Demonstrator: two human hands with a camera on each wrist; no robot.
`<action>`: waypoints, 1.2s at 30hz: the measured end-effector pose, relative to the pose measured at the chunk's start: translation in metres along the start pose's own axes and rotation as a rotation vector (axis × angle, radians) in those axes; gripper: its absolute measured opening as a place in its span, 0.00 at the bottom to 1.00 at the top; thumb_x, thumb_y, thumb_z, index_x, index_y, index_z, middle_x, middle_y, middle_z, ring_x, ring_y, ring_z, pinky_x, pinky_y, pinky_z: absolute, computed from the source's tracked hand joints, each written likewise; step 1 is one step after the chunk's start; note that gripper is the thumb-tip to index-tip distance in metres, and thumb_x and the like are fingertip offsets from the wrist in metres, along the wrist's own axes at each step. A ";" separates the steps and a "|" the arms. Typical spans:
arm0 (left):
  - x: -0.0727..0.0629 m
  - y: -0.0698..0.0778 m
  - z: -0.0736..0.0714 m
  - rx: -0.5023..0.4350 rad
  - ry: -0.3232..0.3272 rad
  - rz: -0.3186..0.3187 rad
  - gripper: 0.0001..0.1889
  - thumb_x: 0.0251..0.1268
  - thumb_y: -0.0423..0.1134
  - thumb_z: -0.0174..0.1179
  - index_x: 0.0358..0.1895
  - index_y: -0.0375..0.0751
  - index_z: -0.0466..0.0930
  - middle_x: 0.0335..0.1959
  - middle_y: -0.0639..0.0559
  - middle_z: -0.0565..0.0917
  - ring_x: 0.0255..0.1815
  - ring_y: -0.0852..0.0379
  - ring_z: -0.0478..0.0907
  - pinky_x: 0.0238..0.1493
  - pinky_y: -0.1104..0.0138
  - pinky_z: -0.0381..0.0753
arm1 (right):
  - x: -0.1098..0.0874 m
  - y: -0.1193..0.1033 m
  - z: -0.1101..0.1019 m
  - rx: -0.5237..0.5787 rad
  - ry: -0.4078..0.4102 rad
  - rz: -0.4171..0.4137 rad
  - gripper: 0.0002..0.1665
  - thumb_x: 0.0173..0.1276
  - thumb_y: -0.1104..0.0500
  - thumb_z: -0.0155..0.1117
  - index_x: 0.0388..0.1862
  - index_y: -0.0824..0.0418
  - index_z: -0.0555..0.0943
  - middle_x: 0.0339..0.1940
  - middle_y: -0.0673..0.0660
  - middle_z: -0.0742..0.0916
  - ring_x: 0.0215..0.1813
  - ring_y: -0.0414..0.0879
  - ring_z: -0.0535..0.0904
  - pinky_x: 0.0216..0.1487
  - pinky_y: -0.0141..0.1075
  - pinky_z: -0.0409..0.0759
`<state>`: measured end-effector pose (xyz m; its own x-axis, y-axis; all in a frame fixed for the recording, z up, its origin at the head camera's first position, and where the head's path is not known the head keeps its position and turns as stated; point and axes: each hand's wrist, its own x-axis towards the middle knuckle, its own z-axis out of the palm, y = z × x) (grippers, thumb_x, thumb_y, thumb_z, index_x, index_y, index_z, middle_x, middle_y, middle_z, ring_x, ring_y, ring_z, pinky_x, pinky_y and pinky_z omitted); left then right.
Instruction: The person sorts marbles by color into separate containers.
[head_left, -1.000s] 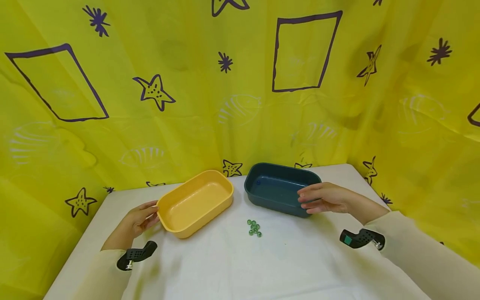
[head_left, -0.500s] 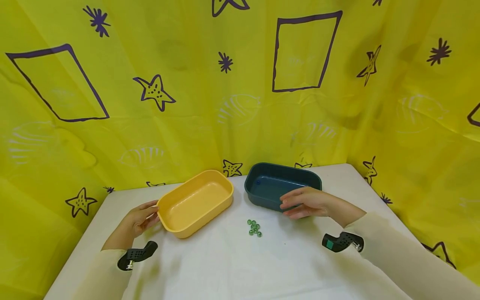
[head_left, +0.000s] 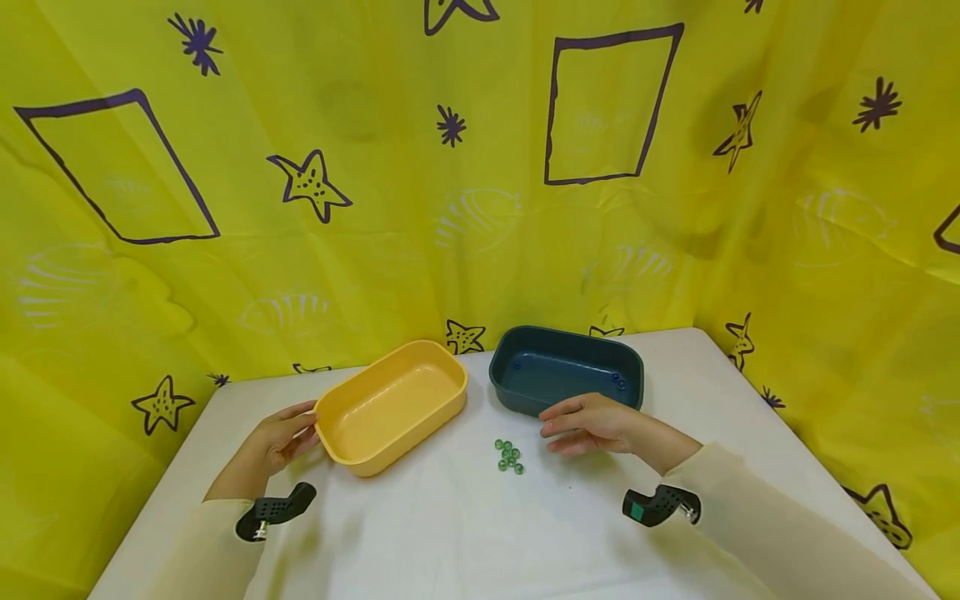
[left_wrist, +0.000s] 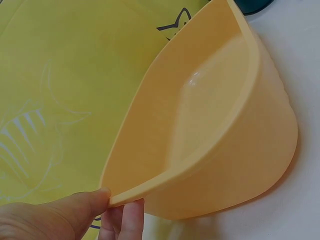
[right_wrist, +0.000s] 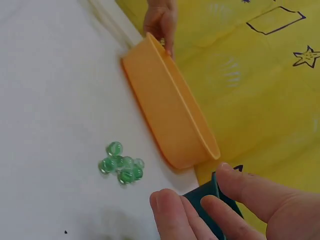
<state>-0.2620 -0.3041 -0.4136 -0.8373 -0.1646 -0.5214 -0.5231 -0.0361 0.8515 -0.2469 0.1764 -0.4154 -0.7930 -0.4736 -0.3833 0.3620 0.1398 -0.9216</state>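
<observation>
At the left, my left hand point(head_left: 283, 437) pinches the near-left rim of a yellow plastic tub point(left_wrist: 250, 150), thumb on the lip and fingers against the outer wall. The tub stands on the white table with a bare bottom. A dark teal tub point(head_left: 555, 371) stands to its right, with a few small dark blue balls point(head_left: 619, 382) inside. Just in front of that tub, my right hand point(head_left: 592, 425) hovers with loosely bent fingers and nothing between them. Left of its fingertips, a cluster of several green glass marbles point(right_wrist: 126, 167) lies on the cloth.
A yellow curtain point(head_left: 390, 250) printed with stars and fish hangs behind the table and along its sides. White cloth point(head_left: 435, 542) covers the table. Each sleeve carries a black wrist mount point(head_left: 660, 506).
My right hand has moved left and nearer from the teal tub's right end towards the green marbles, uncovering blue balls in that tub. My left hand and the yellow tub stay put.
</observation>
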 end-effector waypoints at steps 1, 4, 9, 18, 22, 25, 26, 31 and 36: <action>0.000 0.000 0.000 -0.001 -0.003 0.001 0.32 0.73 0.32 0.55 0.76 0.36 0.55 0.29 0.56 0.79 0.28 0.61 0.81 0.39 0.71 0.87 | 0.001 0.002 0.002 0.001 0.001 -0.006 0.29 0.71 0.66 0.60 0.67 0.78 0.68 0.44 0.57 0.88 0.40 0.46 0.87 0.44 0.37 0.88; 0.000 -0.001 0.000 -0.001 -0.011 0.007 0.32 0.73 0.32 0.55 0.76 0.35 0.54 0.29 0.56 0.78 0.28 0.62 0.80 0.39 0.72 0.87 | 0.006 0.009 0.008 0.004 0.010 -0.015 0.29 0.70 0.66 0.62 0.66 0.78 0.69 0.43 0.58 0.88 0.39 0.47 0.87 0.44 0.37 0.88; -0.001 -0.001 0.001 0.010 -0.007 0.009 0.32 0.73 0.32 0.55 0.76 0.35 0.54 0.30 0.56 0.78 0.28 0.62 0.80 0.38 0.72 0.87 | 0.013 0.015 0.015 -0.008 0.041 0.007 0.28 0.69 0.66 0.63 0.65 0.77 0.71 0.41 0.58 0.89 0.38 0.46 0.87 0.42 0.35 0.88; -0.002 -0.001 0.001 0.011 0.004 0.003 0.31 0.73 0.32 0.55 0.76 0.36 0.55 0.30 0.55 0.78 0.28 0.62 0.80 0.39 0.72 0.87 | 0.021 0.021 0.029 -0.111 0.112 0.006 0.23 0.67 0.65 0.66 0.58 0.75 0.77 0.35 0.59 0.89 0.33 0.45 0.86 0.38 0.36 0.88; -0.003 -0.001 0.002 0.007 0.001 0.005 0.31 0.73 0.32 0.55 0.76 0.36 0.55 0.30 0.55 0.78 0.28 0.62 0.80 0.38 0.72 0.87 | 0.025 0.023 0.033 -0.124 0.151 0.011 0.21 0.66 0.66 0.66 0.57 0.74 0.79 0.34 0.58 0.89 0.32 0.45 0.86 0.37 0.37 0.88; -0.002 -0.001 0.002 0.005 0.001 0.004 0.32 0.73 0.32 0.54 0.76 0.36 0.55 0.30 0.55 0.78 0.28 0.61 0.81 0.38 0.71 0.87 | 0.028 0.024 0.035 -0.128 0.185 0.018 0.20 0.65 0.67 0.67 0.55 0.74 0.80 0.32 0.58 0.89 0.30 0.44 0.85 0.36 0.37 0.89; -0.002 -0.001 0.002 0.006 0.004 0.004 0.31 0.73 0.32 0.55 0.76 0.36 0.55 0.30 0.55 0.78 0.28 0.61 0.81 0.38 0.71 0.87 | 0.029 0.025 0.036 -0.128 0.196 0.020 0.19 0.65 0.67 0.67 0.54 0.74 0.81 0.32 0.58 0.89 0.30 0.44 0.85 0.36 0.37 0.89; 0.000 -0.001 0.002 0.005 0.009 0.000 0.32 0.73 0.33 0.55 0.76 0.37 0.55 0.31 0.54 0.78 0.29 0.61 0.81 0.39 0.71 0.87 | 0.035 0.028 0.039 -0.139 0.238 0.021 0.16 0.64 0.68 0.68 0.50 0.73 0.82 0.29 0.58 0.89 0.27 0.44 0.84 0.33 0.36 0.88; 0.000 -0.001 0.000 -0.001 0.003 -0.003 0.32 0.73 0.33 0.55 0.76 0.37 0.55 0.31 0.54 0.78 0.29 0.61 0.80 0.39 0.71 0.87 | 0.040 0.029 0.043 -0.179 0.272 -0.007 0.14 0.62 0.68 0.69 0.46 0.73 0.84 0.26 0.57 0.88 0.25 0.42 0.83 0.31 0.34 0.88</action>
<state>-0.2620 -0.3037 -0.4142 -0.8351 -0.1673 -0.5240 -0.5257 -0.0379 0.8498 -0.2469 0.1245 -0.4545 -0.9055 -0.2290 -0.3572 0.2835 0.2998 -0.9109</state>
